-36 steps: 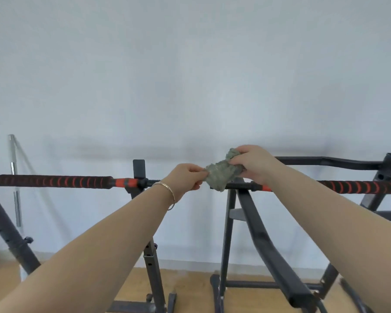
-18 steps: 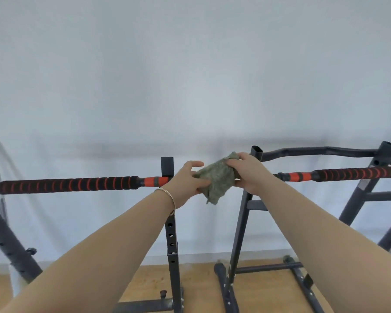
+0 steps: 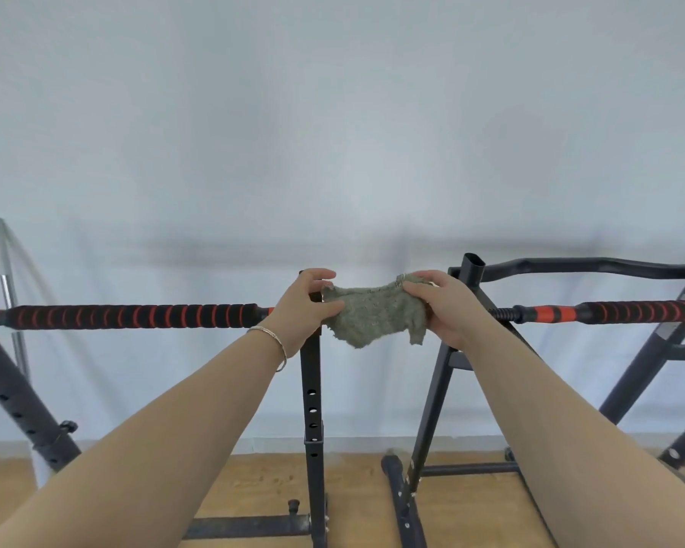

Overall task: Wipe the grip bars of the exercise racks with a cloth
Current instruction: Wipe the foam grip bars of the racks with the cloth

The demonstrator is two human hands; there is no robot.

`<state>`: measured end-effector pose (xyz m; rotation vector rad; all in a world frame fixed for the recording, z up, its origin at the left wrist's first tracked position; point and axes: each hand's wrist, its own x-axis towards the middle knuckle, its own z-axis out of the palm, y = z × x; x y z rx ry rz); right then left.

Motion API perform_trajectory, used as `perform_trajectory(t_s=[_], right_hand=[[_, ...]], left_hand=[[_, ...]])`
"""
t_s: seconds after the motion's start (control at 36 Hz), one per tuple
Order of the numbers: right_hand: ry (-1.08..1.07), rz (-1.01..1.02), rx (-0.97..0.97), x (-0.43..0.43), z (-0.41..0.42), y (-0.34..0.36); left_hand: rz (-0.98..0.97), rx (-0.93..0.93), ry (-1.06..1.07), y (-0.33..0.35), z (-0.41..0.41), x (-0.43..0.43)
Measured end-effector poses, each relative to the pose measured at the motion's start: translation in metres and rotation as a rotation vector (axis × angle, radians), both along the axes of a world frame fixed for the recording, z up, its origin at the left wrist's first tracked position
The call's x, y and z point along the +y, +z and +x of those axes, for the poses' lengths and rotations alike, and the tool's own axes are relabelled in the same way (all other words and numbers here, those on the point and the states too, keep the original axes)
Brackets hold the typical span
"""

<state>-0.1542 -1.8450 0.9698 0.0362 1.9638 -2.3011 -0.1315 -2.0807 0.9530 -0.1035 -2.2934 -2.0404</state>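
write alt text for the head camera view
A left hand and right hand hold a grey-green cloth spread between them, in front of the gap between the left grip bar and right grip bar, both black-and-orange foam on dark racks.

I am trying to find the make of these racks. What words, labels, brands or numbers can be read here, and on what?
None readable. The left grip bar and right grip bar carry only orange and black bands; the upright and the cloth show no print.

Wooden floor (image 3: 262, 488) — two dark rack bases (image 3: 250, 526) (image 3: 402, 504) standing on it.
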Motion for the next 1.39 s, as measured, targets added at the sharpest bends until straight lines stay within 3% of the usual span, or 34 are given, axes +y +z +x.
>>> perform_trajectory(t_s=[0.08, 0.17, 0.31, 0.47, 0.56, 0.61, 0.67, 0.78, 0.89, 1.06, 1.14, 1.28, 1.33, 1.39], right_hand=[[-0.04, 0.021, -0.027, -0.004, -0.002, -0.002], [0.051, -0.035, -0.1, -0.001, -0.008, -0.005], [0.186, -0.005, -0.067, 0.009, -0.014, -0.009], [0.023, 0.545, 0.167, 0.013, -0.021, -0.002], [0.065, 0.762, 0.247, 0.018, -0.028, 0.007], [0.112, 0.869, 0.246, 0.022, -0.035, 0.013], [0.137, 0.887, 0.193, 0.024, -0.042, 0.016], [0.106, 0.84, 0.189, 0.019, -0.059, 0.021], [0.059, 0.752, 0.217, -0.001, -0.084, 0.031], [0.209, 0.56, 0.217, -0.039, -0.104, 0.021], [0.255, 0.73, 0.354, -0.045, -0.097, 0.007], [0.154, 1.018, 0.603, -0.044, -0.06, -0.033], [0.167, 1.155, 0.613, -0.043, -0.054, -0.05], [0.213, 1.173, 0.569, -0.039, -0.055, -0.057]], left_hand=[[-0.13, -0.009, -0.121, -0.001, 0.001, -0.004], [-0.211, -0.012, -0.159, -0.001, -0.001, -0.003], [-0.6, 0.121, -0.003, 0.002, -0.007, 0.0], [-0.876, 0.128, 0.037, -0.001, -0.01, 0.009], [-1.218, 0.217, 0.073, 0.0, -0.006, 0.016], [-1.416, 0.258, 0.095, 0.0, -0.003, 0.019], [-1.481, 0.228, 0.077, -0.002, 0.003, 0.025], [-1.283, 0.125, 0.018, -0.023, 0.013, 0.042], [-0.564, -0.113, 0.073, -0.049, 0.021, 0.061], [-0.119, -0.302, 0.113, -0.073, 0.012, 0.079], [-0.014, -0.312, 0.177, -0.077, 0.009, 0.077], [0.046, -0.305, 0.211, -0.077, 0.009, 0.071], [0.011, -0.287, 0.214, -0.078, 0.012, 0.068], [-0.157, -0.239, 0.24, -0.076, 0.019, 0.062]])
